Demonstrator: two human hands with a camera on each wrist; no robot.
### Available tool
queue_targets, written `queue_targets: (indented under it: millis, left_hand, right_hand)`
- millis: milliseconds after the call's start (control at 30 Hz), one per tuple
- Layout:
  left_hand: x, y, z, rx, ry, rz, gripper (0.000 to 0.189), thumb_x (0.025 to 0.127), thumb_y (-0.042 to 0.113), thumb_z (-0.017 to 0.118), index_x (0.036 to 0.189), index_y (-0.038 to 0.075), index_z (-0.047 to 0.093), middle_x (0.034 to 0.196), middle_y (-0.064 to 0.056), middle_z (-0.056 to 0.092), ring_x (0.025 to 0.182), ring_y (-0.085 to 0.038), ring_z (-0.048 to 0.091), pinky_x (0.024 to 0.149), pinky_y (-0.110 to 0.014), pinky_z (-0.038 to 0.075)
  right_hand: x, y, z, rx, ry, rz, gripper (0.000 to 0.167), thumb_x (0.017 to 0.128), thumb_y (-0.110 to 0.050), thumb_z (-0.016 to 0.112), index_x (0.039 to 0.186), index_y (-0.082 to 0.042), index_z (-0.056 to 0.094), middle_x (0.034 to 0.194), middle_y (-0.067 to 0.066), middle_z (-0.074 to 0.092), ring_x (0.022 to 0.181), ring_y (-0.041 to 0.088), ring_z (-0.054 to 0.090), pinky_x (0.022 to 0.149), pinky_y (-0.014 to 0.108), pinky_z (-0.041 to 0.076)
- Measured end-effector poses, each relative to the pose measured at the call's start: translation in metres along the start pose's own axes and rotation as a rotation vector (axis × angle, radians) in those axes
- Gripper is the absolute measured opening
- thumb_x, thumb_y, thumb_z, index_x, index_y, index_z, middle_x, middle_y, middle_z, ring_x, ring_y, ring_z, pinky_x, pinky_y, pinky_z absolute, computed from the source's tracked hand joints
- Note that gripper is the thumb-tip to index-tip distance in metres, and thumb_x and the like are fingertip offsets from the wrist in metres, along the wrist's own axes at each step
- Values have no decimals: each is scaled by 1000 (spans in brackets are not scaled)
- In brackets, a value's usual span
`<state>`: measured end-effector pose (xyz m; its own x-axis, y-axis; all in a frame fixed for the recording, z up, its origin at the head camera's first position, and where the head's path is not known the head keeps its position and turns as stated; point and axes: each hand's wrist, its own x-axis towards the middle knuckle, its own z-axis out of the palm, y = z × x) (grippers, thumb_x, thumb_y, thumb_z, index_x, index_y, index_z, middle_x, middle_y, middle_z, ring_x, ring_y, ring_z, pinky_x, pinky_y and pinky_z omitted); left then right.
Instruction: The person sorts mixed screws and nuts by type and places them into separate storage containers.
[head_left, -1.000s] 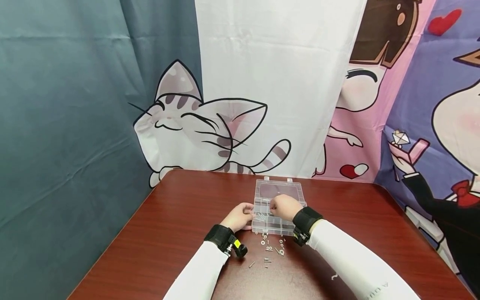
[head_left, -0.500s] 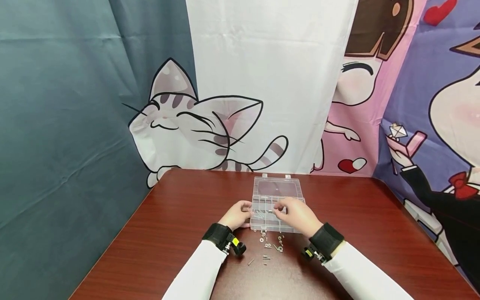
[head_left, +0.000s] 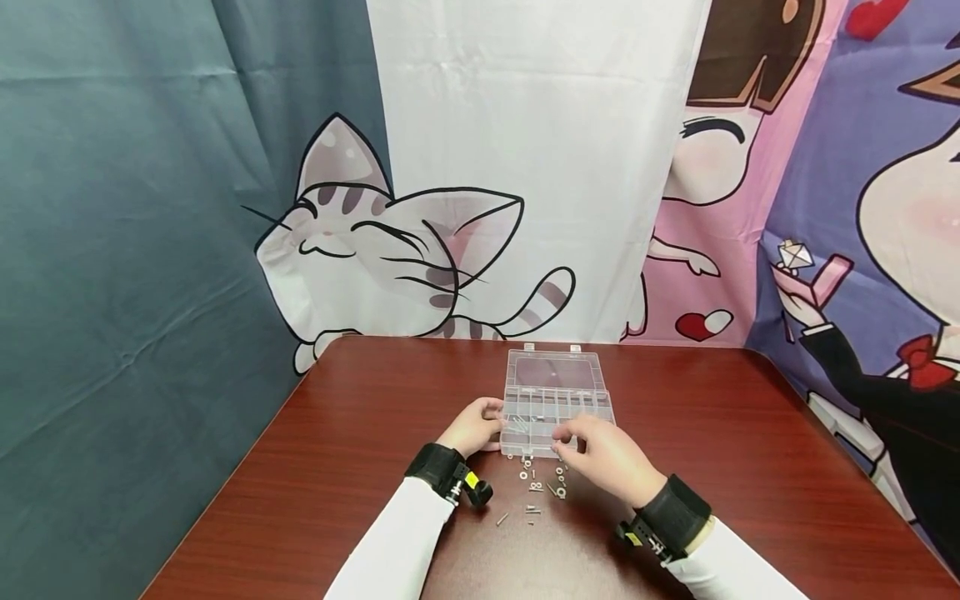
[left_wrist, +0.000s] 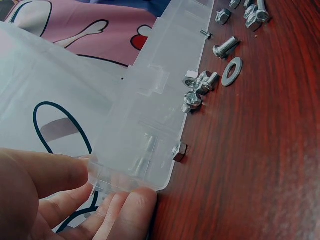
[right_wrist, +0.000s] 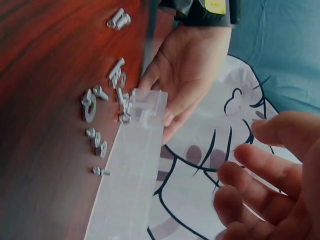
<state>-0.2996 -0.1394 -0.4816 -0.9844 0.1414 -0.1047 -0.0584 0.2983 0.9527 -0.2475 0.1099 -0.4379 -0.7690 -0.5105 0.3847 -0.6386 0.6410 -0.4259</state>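
Observation:
A clear plastic compartment box (head_left: 555, 375) lies with its lid raised back, and a few long screws (head_left: 519, 423) are in its left compartments. My left hand (head_left: 468, 429) holds the box's left end, thumb and fingers around the corner in the left wrist view. There a screw (left_wrist: 145, 155) shows through the box wall. My right hand (head_left: 607, 458) hovers over the box's front right part. Its fingers (right_wrist: 260, 170) are loosely bent with nothing visible between them. In front of the box lie loose bolts (left_wrist: 227, 47), nuts (left_wrist: 179, 151) and washers (left_wrist: 226, 82).
The reddish-brown wooden table (head_left: 375, 467) extends on both sides of the box. Several small screws (head_left: 502, 518) lie nearer the front. A printed cloth backdrop (head_left: 480, 250) hangs right behind the table's far edge.
My right hand has drawn back from inside the box, toward the front and right, and its fingers have spread apart. The left hand stays at the box's left end. The view has shifted slightly.

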Motion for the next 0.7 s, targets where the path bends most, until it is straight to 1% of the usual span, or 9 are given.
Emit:
queue_targets:
  millis: [133,267,367,433,500,600,700]
  left_hand:
    - [1,-2,0,-6,0,-3,41,98,6,60,136,-4,48,120,-19,58,99,-27,63,68,-36,61]
    - [1,-1,-1,-6,0,0,41,97,6,61,135,-3,49,121,-19,58,99,-28,63,68,-36,60]
    - [0,-1,-1,3,4,-4,40,98,7,61,135,-2,49,122,-19,59,98,-26,64,68,-35,60]
    - [0,-1,-1,6,5,-5,40,98,7,60,135,-2,50,121,-19,59,97,-26,64,69,-35,60]
    - [0,-1,-1,7,5,-6,39,98,6,60,135,-2,50,121,-19,59,97,-26,64,69,-35,60]
    - [0,-1,0,7,6,-5,39,98,6,59,135,-2,49,121,-19,59,98,-27,64,69,-35,60]
    - [1,-2,0,10,10,-11,39,98,7,59,135,-1,49,121,-19,59,98,-26,64,69,-35,60]
  right_hand:
    - [0,-5,7,-15,-95,-78,8,90,-20,71,96,-17,75,86,-15,62,72,3,54,62,22,47]
    - [0,-12,17,-23,-211,-182,7,90,-18,71,96,-18,75,90,-14,65,80,4,59,69,24,51]
    - [0,-18,23,-58,-276,-250,8,89,-17,73,95,-19,76,94,-13,67,84,3,61,74,24,52]
    - [0,-21,26,-88,-298,-287,6,87,-18,74,93,-20,75,92,-14,67,84,1,61,74,23,53]
    - [0,-25,30,-103,-315,-313,4,86,-19,76,89,-21,75,88,-14,66,81,0,61,72,21,51]
    - [0,-29,34,-111,-338,-335,4,85,-19,77,85,-22,74,84,-15,63,78,-1,58,69,17,49]
    - [-1,-32,38,-121,-354,-344,6,85,-18,77,84,-22,73,83,-15,62,79,-2,57,69,16,47]
